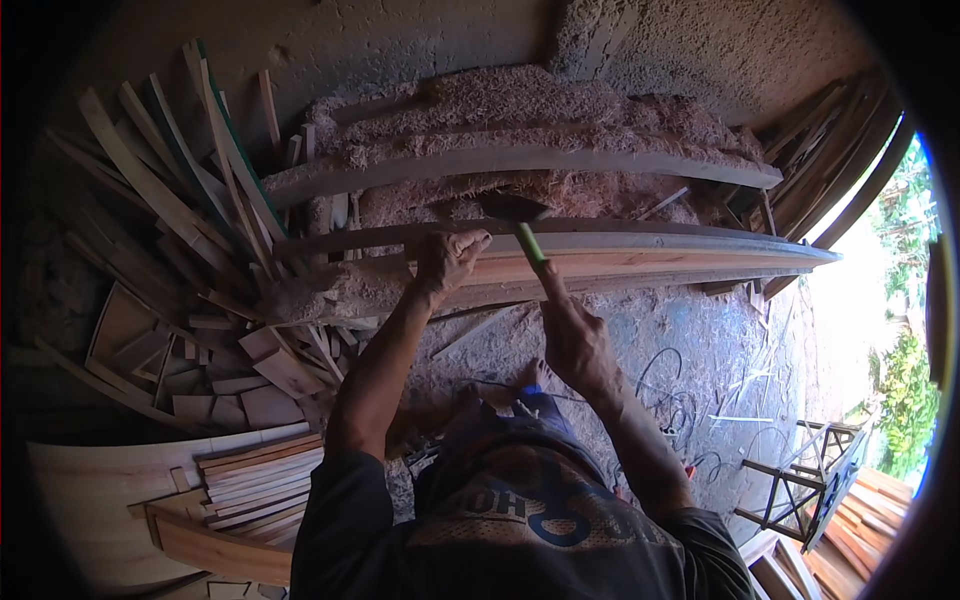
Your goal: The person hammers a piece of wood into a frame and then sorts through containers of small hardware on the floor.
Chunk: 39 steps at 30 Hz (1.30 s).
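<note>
My right hand [581,341] is shut around the handle of a hammer-like tool [531,244], its index finger stretched along the green handle. The tool's dark, broad head [514,207] is over the far edge of the long wooden beams. My left hand [450,262] is at the beams, left of the tool, with its fingers curled and its thumb towards the right. Whether it pinches something small is hidden. Below both hands, a reddish plank [600,264] runs lengthwise between greyish timbers [637,241].
Wood shavings [517,97] heap behind another long beam [525,159]. Upright strips [157,180] and offcuts [277,364] crowd the left. Stacked slats [259,480] are at lower left. Cables [667,420] lie on the littered floor, near a dark metal frame [806,480] at lower right.
</note>
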Each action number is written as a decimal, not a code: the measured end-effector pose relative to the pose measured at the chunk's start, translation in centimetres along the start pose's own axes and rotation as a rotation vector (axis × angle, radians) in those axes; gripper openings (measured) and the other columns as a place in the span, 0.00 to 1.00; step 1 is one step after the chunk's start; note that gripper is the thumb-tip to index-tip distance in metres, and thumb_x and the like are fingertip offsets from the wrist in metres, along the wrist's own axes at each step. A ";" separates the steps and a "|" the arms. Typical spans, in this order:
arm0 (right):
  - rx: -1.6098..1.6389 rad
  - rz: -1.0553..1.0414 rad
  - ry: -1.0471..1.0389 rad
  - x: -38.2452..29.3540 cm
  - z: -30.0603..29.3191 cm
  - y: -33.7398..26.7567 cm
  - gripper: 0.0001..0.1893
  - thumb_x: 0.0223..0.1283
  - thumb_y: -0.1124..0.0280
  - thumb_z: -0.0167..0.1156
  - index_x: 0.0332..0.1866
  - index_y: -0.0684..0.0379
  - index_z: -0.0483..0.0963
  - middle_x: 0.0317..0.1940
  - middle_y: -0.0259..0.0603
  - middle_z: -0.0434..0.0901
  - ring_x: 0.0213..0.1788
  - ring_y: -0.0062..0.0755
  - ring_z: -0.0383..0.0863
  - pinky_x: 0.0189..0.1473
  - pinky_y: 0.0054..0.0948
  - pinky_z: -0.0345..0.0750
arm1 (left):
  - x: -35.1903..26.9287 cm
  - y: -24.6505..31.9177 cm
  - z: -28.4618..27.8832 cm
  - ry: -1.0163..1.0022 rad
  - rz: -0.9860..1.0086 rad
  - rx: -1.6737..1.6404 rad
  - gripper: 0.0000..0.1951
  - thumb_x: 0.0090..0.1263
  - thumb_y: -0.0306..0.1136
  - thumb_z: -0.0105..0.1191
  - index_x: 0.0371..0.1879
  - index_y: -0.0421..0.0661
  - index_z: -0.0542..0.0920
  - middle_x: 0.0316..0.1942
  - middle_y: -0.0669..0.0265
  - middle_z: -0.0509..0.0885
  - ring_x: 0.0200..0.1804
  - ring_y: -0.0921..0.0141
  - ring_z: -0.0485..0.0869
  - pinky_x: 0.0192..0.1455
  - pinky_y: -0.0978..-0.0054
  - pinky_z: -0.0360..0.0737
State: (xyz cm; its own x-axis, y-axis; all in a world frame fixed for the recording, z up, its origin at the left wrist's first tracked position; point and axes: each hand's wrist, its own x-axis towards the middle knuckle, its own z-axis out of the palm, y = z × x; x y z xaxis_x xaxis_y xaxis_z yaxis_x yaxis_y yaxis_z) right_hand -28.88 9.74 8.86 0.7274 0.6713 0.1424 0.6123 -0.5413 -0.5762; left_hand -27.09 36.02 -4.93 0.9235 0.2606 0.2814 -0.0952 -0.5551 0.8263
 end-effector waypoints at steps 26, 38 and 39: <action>0.194 0.081 0.030 -0.9 3.2 4.0 0.31 0.73 0.75 0.56 0.80 0.48 0.64 0.33 0.53 0.80 0.35 0.55 0.83 0.38 0.45 0.80 | -1.3 2.0 -5.2 -0.311 0.282 0.946 0.14 0.64 0.31 0.62 0.47 0.46 0.75 0.38 0.60 0.85 0.50 0.59 0.82 0.51 0.56 0.70; 0.144 -0.101 -0.051 8.9 7.8 5.5 0.35 0.65 0.76 0.63 0.78 0.49 0.65 0.53 0.56 0.80 0.51 0.58 0.85 0.50 0.47 0.85 | -1.7 -0.3 -4.8 -0.261 0.347 0.967 0.19 0.67 0.42 0.66 0.49 0.47 0.75 0.44 0.62 0.80 0.52 0.58 0.78 0.53 0.53 0.70; 0.227 -0.077 0.001 8.1 7.3 5.0 0.35 0.66 0.76 0.62 0.79 0.50 0.62 0.56 0.57 0.80 0.53 0.60 0.85 0.51 0.47 0.85 | -1.5 0.3 -4.6 -0.278 0.327 0.959 0.19 0.67 0.43 0.66 0.48 0.47 0.75 0.44 0.62 0.80 0.51 0.59 0.78 0.52 0.54 0.70</action>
State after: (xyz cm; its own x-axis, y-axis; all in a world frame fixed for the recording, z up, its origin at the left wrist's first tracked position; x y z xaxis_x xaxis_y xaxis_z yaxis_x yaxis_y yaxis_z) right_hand -22.12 16.15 1.26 0.6817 0.7054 0.1940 0.5810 -0.3610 -0.7295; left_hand -30.19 39.05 -2.87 0.9702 -0.1380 0.1990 -0.1333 -0.9904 -0.0368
